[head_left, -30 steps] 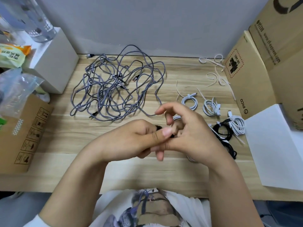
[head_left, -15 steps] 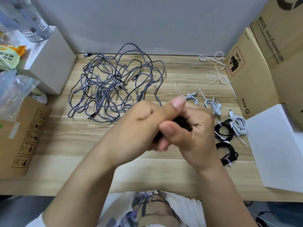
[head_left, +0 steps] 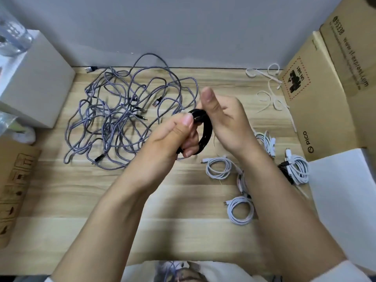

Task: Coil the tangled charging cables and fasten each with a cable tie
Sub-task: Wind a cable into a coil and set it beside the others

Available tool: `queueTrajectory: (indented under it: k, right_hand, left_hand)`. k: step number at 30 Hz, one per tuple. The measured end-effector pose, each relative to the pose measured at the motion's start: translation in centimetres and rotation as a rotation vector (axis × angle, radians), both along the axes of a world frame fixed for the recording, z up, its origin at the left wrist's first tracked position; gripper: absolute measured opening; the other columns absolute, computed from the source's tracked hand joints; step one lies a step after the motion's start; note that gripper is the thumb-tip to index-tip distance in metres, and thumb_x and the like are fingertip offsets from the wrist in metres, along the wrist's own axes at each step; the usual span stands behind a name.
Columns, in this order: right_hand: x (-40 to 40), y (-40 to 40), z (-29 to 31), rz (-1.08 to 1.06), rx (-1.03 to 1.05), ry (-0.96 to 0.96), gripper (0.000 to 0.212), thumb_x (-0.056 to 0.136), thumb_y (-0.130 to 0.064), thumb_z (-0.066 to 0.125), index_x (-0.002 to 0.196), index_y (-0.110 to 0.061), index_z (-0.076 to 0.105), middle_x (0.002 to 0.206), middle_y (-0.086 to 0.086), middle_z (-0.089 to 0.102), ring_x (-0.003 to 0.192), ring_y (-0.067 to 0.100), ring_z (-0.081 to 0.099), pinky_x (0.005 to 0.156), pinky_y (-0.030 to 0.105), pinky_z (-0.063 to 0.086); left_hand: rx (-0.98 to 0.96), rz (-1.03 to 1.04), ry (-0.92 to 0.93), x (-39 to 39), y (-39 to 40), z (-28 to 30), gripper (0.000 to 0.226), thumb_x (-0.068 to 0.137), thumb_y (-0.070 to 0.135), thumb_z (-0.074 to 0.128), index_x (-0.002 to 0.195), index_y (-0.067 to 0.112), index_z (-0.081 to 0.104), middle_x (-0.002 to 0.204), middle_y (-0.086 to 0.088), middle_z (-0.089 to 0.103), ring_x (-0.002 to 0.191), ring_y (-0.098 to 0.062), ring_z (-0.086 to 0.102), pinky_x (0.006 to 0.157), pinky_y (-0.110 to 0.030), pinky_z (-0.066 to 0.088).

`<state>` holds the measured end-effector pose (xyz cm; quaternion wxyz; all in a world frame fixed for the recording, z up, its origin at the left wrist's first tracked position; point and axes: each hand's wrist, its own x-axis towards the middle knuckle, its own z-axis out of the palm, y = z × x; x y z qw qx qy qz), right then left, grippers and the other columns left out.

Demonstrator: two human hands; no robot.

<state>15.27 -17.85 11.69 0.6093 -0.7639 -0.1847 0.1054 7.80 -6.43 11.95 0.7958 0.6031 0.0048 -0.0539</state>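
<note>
Since the earlier frames both hands have risen off the counter (head_left: 61, 200) and drawn slightly apart, so the black coiled cable (head_left: 204, 137) now shows between them as a dark loop.

Head view: the left hand (head_left: 175, 137) grips the coil, thumb pressed on its upper edge and fingers curled round its lower part. The right hand (head_left: 225, 121) is raised just beside it, thumb upright and touching the top of the loop; whether its fingers pinch the cable cannot be told. Behind the left hand, a tangle of grey braided cables (head_left: 126, 119) sprawls across the wooden counter. Coiled white cables (head_left: 217, 167) lie under and beside the right forearm. Loose white cable ties (head_left: 268, 94) rest near the wall, beside a cardboard box (head_left: 325, 98).
</note>
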Motion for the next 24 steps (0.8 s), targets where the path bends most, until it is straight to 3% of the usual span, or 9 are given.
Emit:
queueTrajectory:
  k: [2, 3, 6, 8, 10, 15, 20, 24]
  right_hand:
    - [5.1, -0.3, -2.2, -0.096, -0.058, 0.051, 0.069, 0.074, -0.082, 0.035, 0.057, -0.019, 0.057, 0.059, -0.003, 0.049, 0.055, 0.008, 0.042, 0.058, 0.024, 0.034]
    - [7.3, -0.8, -3.6, -0.177, -0.104, 0.053, 0.060, 0.080, -0.074, 0.040, 0.061, -0.021, 0.061, 0.065, -0.001, 0.054, 0.059, 0.009, 0.045, 0.062, 0.027, 0.039]
    - [14.5, -3.5, -9.0, -0.412, -0.433, -0.027, 0.020, 0.087, -0.030, 0.056, 0.090, -0.013, 0.067, 0.101, 0.008, 0.063, 0.091, 0.021, 0.058, 0.087, 0.035, 0.046]
    - [17.4, -5.7, -11.6, -0.476, -0.680, 0.005, 0.029, 0.086, -0.010, 0.050, 0.113, -0.013, 0.061, 0.128, 0.012, 0.052, 0.118, 0.027, 0.050, 0.097, 0.032, 0.040]
    - [18.8, -7.7, -13.2, -0.485, -0.900, 0.033, 0.045, 0.087, 0.000, 0.043, 0.129, -0.012, 0.051, 0.140, 0.015, 0.039, 0.129, 0.031, 0.038, 0.104, 0.034, 0.033]
    - [19.6, -9.9, -15.5, -0.402, -1.192, 0.030, 0.047, 0.091, 0.003, 0.035, 0.133, -0.012, 0.049, 0.137, 0.021, 0.040, 0.126, 0.037, 0.038, 0.102, 0.041, 0.034]
    - [19.2, -9.5, -16.0, -0.437, -1.187, -0.117, 0.037, 0.087, 0.011, 0.041, 0.114, -0.004, 0.061, 0.121, 0.023, 0.051, 0.115, 0.038, 0.044, 0.088, 0.038, 0.040]
    - [18.0, -8.8, -15.7, -0.321, -1.230, -0.215, 0.031, 0.082, 0.008, 0.051, 0.108, -0.004, 0.062, 0.116, 0.020, 0.057, 0.108, 0.037, 0.049, 0.081, 0.036, 0.038]
  left_hand:
    - [-0.006, 0.060, 0.029, 1.7, 0.2, -1.1, 0.024, 0.093, 0.022, 0.035, 0.072, 0.010, 0.038, 0.060, 0.009, 0.035, 0.051, -0.004, 0.033, 0.051, -0.015, 0.031]
    - [-0.010, 0.075, 0.043, 2.0, 0.3, -1.4, 0.024, 0.093, 0.023, 0.035, 0.071, 0.012, 0.037, 0.060, 0.009, 0.034, 0.051, -0.004, 0.032, 0.051, -0.015, 0.031]
    - [-0.012, 0.094, 0.080, 3.2, 0.7, -2.5, 0.026, 0.092, 0.026, 0.036, 0.070, 0.013, 0.037, 0.060, 0.008, 0.034, 0.050, -0.004, 0.033, 0.051, -0.015, 0.030]
    - [-0.012, 0.107, 0.100, 4.0, 0.8, -3.3, 0.027, 0.092, 0.026, 0.037, 0.069, 0.013, 0.038, 0.060, 0.008, 0.034, 0.050, -0.005, 0.033, 0.051, -0.015, 0.031]
    - [-0.011, 0.113, 0.122, 4.6, 0.9, -3.8, 0.027, 0.091, 0.026, 0.038, 0.068, 0.012, 0.039, 0.059, 0.009, 0.034, 0.050, -0.005, 0.034, 0.051, -0.014, 0.032]
    - [-0.023, 0.111, 0.154, 5.6, 0.9, -4.4, 0.028, 0.090, 0.027, 0.039, 0.066, 0.013, 0.040, 0.059, 0.008, 0.034, 0.049, -0.005, 0.034, 0.051, -0.014, 0.033]
    - [-0.008, 0.119, 0.161, 5.8, 1.3, -4.6, 0.028, 0.090, 0.028, 0.039, 0.067, 0.012, 0.040, 0.058, 0.009, 0.034, 0.049, -0.005, 0.034, 0.051, -0.013, 0.033]
    - [0.010, 0.130, 0.158, 5.3, 1.6, -4.4, 0.028, 0.090, 0.030, 0.039, 0.067, 0.014, 0.040, 0.058, 0.010, 0.034, 0.050, -0.005, 0.035, 0.052, -0.013, 0.032]
